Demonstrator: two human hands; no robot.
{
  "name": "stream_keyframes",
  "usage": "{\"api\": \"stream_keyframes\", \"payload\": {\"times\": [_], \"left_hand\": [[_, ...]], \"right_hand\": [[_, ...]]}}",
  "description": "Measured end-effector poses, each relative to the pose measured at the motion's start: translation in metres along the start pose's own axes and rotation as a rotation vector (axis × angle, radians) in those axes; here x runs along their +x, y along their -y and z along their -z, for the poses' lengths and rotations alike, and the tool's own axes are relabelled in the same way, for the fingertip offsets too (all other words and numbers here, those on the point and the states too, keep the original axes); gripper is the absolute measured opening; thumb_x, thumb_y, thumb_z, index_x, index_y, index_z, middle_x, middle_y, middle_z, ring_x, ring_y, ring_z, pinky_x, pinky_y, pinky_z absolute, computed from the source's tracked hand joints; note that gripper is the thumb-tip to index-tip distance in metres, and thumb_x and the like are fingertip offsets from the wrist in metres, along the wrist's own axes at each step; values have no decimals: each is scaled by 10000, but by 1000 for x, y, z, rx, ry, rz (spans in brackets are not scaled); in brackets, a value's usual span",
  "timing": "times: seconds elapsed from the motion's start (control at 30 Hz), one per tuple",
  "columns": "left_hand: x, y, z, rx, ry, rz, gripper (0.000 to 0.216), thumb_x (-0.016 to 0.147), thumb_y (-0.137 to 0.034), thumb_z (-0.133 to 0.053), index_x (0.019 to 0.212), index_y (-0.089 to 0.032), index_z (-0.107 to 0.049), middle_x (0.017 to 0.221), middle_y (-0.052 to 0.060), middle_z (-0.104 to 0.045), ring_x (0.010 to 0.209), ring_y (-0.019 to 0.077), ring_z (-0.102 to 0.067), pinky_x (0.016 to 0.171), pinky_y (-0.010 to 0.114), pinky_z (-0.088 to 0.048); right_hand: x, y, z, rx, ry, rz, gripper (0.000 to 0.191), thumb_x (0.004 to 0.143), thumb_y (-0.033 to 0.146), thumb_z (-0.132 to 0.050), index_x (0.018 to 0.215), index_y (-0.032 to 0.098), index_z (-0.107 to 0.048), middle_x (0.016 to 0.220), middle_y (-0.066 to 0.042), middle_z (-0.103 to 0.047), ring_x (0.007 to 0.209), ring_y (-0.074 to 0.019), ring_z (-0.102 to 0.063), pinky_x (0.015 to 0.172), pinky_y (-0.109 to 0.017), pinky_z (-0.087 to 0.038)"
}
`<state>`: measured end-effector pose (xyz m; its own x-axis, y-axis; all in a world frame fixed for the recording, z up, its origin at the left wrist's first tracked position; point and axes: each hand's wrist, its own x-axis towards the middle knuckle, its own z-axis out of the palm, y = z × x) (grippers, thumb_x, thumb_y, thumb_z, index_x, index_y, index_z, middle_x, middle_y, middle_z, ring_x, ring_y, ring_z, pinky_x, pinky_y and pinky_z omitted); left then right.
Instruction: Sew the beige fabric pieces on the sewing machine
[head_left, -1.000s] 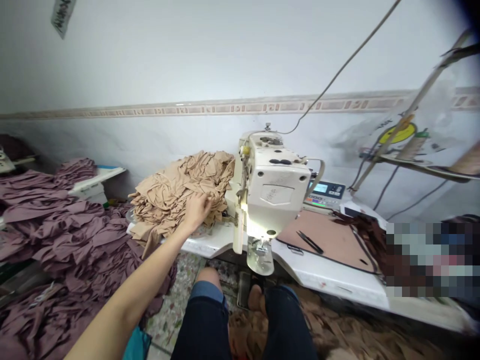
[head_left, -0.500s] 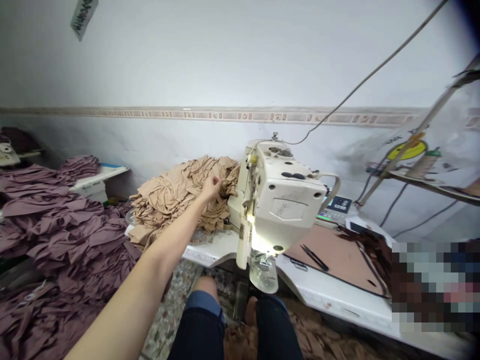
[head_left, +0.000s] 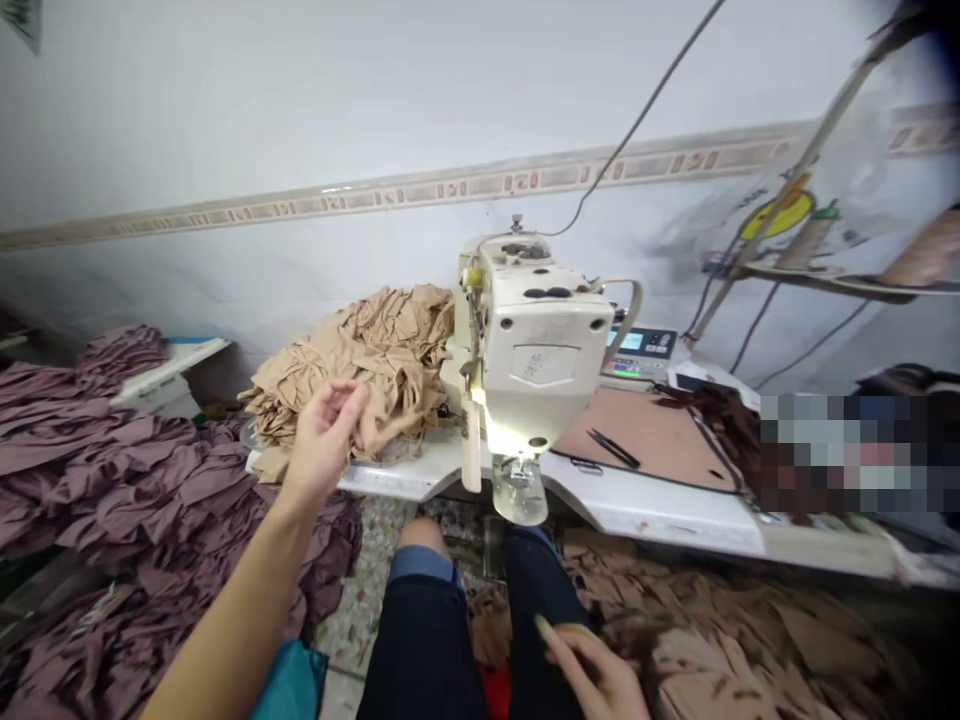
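Head view: on the white worktop (head_left: 667,522), a broad, rumpled heap of tan fabric (head_left: 330,355) lies beyond the left hand (head_left: 321,432). From it a soft, matte, creased tan cloth piece (head_left: 384,428) runs to that hand, lying just to its right, its length slanting up and rightward. The left hand's fingertips appear pinched on its edge; the right hand (head_left: 596,672), farther off and low, has loosely parted fingers.

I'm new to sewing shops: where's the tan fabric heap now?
In the head view, the tan fabric heap lies left of centre on the white tabletop, beside the sewing machine and beyond the left hand.
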<state>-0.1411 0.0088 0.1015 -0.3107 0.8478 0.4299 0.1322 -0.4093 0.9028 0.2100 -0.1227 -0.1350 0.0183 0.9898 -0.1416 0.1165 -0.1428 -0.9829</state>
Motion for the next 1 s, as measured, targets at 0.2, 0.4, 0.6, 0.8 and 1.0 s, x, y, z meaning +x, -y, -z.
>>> {"api": "stream_keyframes", "payload": {"times": [0.2,0.4,0.6,0.8,1.0], "left_hand": [[-105,22,-29,57,534,393,413,901,-589,-770,886,-189,-665,591,-24,-606,461,103,-505,462,198,-386],[-139,46,-40,47,929,560,351,846,-461,-852,951,-180,-671,681,-26,-628,553,103,-525,526,196,-380],[-141,55,-37,175,1113,522,256,899,-420,-801,910,-176,-725,699,-17,-615,613,125,-524,549,209,-361],[-146,59,-57,269,1129,258,224,1004,-352,-674,905,-172,-762,887,45,-765,817,180,-661,756,250,-469],[-152,69,-69,223,1107,319,280,1016,-371,-634,887,-153,-754,817,41,-731,744,165,-613,707,253,-446]], "right_hand": [[3,75,-63,123,172,222,434,910,608,-769,754,204,-788,874,-110,-754,785,-257,-699,680,-338,-563],[9,76,-66,299,666,0,451,760,550,-927,945,169,-771,828,-9,-730,698,-150,-638,688,-270,-522],[21,86,-11,46,694,-7,444,809,581,-873,837,144,-797,648,16,-660,553,-114,-513,538,-233,-380],[42,109,28,-88,691,98,420,858,568,-850,828,155,-782,734,-22,-686,620,-141,-584,561,-242,-428],[48,106,29,-94,763,95,424,873,580,-826,886,156,-810,740,-32,-714,648,-155,-605,618,-259,-464]]}}
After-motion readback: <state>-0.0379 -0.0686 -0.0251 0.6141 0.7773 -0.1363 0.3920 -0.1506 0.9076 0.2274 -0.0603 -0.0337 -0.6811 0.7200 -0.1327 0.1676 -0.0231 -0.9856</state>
